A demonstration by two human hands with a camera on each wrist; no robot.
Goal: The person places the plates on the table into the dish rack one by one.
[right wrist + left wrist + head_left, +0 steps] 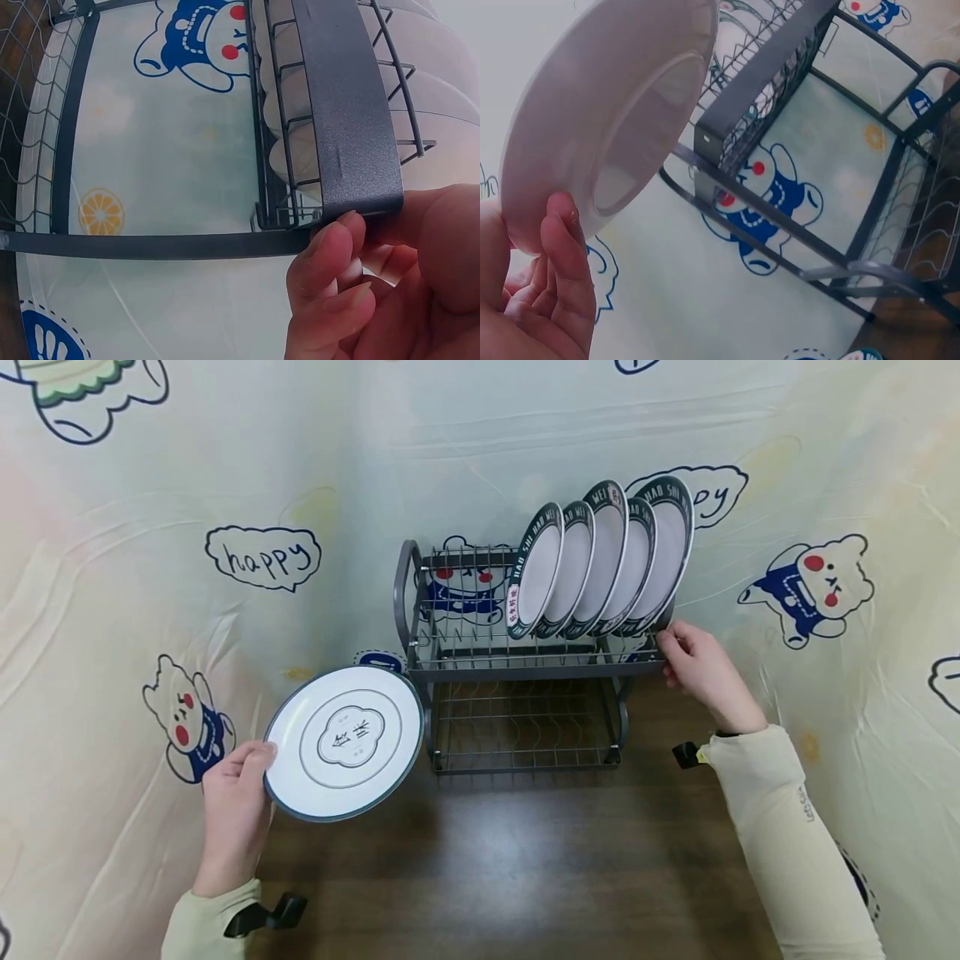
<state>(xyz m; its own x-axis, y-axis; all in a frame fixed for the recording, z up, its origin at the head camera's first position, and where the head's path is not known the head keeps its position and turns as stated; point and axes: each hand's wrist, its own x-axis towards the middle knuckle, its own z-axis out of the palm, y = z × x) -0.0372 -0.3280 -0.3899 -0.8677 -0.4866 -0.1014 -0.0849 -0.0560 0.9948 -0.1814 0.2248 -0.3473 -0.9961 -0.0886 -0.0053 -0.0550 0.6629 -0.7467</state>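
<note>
My left hand (238,789) pinches the left rim of a white plate (352,693) with a dark edge and a flower-shaped emblem in its middle. The plate is held up left of a grey two-tier dish rack (525,674), its face toward the head camera. In the left wrist view the plate's pale underside (562,127) shows, with fingertips on it. At the rack's right front corner, my right hand (701,668) grips the upper tier's end, thumb and fingers around the grey bar (352,112). Several plates with dark lettered rims (536,572) stand upright in the upper tier's right part.
Wire slots (468,631) show on the upper tier's left side. A lower wire tier (525,727) sits beneath it. The rack stands on a brown wooden surface (495,868). Behind and beside it hangs a pale sheet (465,435) printed with cartoon bears.
</note>
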